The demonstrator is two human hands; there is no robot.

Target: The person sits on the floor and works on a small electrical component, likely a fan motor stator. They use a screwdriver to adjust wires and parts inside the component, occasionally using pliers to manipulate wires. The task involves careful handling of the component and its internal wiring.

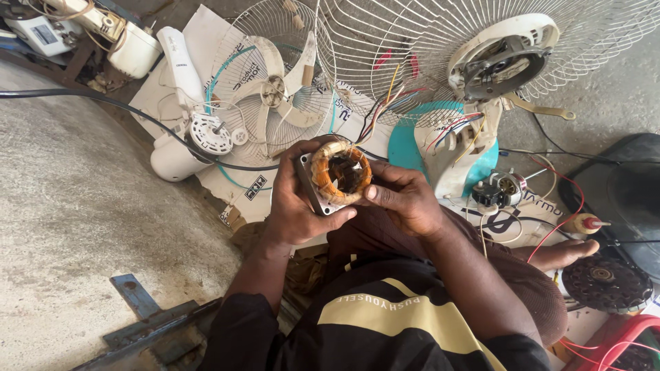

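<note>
I held the motor stator (pixel 338 176) between both hands, over my lap. My left hand (pixel 294 203) cupped its plate from nine o'clock; my right hand (pixel 407 196) pinched the copper winding from three o'clock. Beyond lay a fan guard (pixel 271 82).

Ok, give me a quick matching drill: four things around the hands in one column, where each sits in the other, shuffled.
Things:
1. motor coil
2. fan blade
3. wire guard
4. blue metal bar

Places:
A. lower left, on the concrete
B. held between left hand and right hand
C. top right, behind a motor mount
D. inside a round cage, upper middle

Pairs: 1-B, 2-D, 3-C, 4-A
</note>
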